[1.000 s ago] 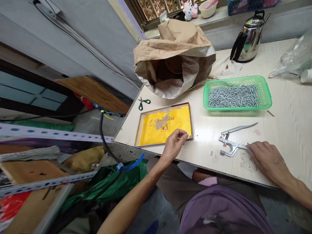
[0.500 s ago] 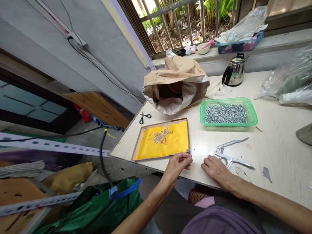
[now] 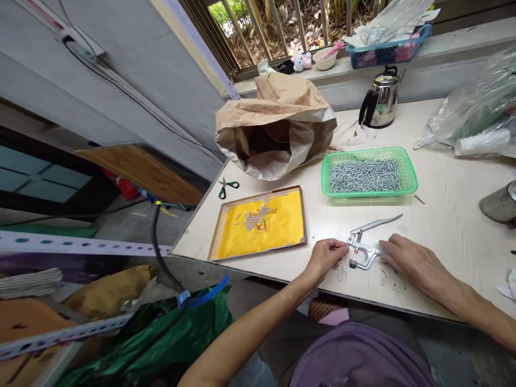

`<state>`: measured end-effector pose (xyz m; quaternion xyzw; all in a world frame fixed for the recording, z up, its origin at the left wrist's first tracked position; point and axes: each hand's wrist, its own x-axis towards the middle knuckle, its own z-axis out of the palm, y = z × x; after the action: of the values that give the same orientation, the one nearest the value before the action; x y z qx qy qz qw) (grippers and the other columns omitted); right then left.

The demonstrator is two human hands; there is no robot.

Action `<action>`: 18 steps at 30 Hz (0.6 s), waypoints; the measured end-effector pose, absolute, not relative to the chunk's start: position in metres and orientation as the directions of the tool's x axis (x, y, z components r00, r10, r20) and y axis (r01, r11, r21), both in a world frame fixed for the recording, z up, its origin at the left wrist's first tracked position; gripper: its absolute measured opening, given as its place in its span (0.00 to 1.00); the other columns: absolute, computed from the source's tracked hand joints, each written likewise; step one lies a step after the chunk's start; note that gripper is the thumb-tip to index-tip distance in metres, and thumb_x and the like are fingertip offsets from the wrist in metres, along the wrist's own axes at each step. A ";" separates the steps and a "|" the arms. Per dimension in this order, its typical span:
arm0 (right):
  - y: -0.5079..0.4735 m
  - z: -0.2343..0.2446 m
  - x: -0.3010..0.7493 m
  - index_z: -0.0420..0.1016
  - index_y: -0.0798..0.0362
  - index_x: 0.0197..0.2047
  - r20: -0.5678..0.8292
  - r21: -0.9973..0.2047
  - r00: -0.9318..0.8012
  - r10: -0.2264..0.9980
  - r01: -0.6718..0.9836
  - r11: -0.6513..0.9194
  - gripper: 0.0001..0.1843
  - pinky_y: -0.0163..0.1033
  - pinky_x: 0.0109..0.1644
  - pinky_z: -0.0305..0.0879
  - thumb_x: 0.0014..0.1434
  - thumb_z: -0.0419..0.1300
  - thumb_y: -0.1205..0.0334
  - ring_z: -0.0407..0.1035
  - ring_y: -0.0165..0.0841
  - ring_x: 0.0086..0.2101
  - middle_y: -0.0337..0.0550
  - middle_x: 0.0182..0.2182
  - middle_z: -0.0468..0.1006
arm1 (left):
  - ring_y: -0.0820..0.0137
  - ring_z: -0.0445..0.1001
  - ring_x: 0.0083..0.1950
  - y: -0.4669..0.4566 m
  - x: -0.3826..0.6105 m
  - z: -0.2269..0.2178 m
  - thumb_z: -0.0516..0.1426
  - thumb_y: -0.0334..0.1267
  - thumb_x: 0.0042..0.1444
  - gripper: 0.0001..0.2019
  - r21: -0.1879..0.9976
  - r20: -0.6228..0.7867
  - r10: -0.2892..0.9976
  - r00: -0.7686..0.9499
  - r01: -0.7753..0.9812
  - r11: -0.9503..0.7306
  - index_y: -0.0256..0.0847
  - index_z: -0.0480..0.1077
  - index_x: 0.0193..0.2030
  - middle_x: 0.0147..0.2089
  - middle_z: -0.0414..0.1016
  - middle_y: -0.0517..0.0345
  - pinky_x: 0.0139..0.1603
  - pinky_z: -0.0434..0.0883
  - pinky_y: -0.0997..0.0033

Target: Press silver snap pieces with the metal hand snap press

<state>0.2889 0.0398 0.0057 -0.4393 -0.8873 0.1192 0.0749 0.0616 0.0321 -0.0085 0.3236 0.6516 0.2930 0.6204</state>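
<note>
A pair of silver spring-loaded hand pliers [image 3: 365, 252] with a C-shaped jaw lies on the table in front of me. My right hand [image 3: 415, 263] is closed around its lower handle, which is hidden under the fingers; the upper handle stands apart. At the jaw's left side, the fingertips of my left hand [image 3: 327, 258] are pinched together, and whatever they hold is too small to make out. A shallow tray [image 3: 305, 228] with a yellow lining, left of my left hand, bears a loose pile of small metal pins [image 3: 256, 217].
Behind the pliers stands a green basket [image 3: 370, 198] full of small metal pins. A brown paper bag [image 3: 278, 129], green-handled scissors [image 3: 228, 187] and a steel kettle [image 3: 382, 102] are farther back. Plastic bags [image 3: 475, 118] and a metal cup [image 3: 500, 203] sit at the right.
My left hand has moved right, from the tray's corner to the pliers' jaw. My right hand has shifted right onto the handle, and the pliers have turned slightly. The view has tilted down.
</note>
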 end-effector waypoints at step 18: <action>0.026 -0.021 0.278 0.59 0.49 0.29 0.306 -0.175 -0.672 0.674 0.656 0.734 0.15 0.37 0.28 0.50 0.60 0.44 0.79 0.59 0.32 0.25 0.39 0.25 0.65 | 0.79 0.62 0.20 0.019 0.046 -0.004 0.62 0.31 0.47 0.04 0.661 -0.714 0.696 -0.076 0.255 0.706 0.34 0.72 0.25 0.18 0.66 0.65 0.19 0.58 0.80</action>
<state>0.2777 0.0263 -0.0207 -0.3639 -0.9141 0.0252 0.1773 0.0461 0.0194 -0.0042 0.3350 0.7094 0.1867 0.5913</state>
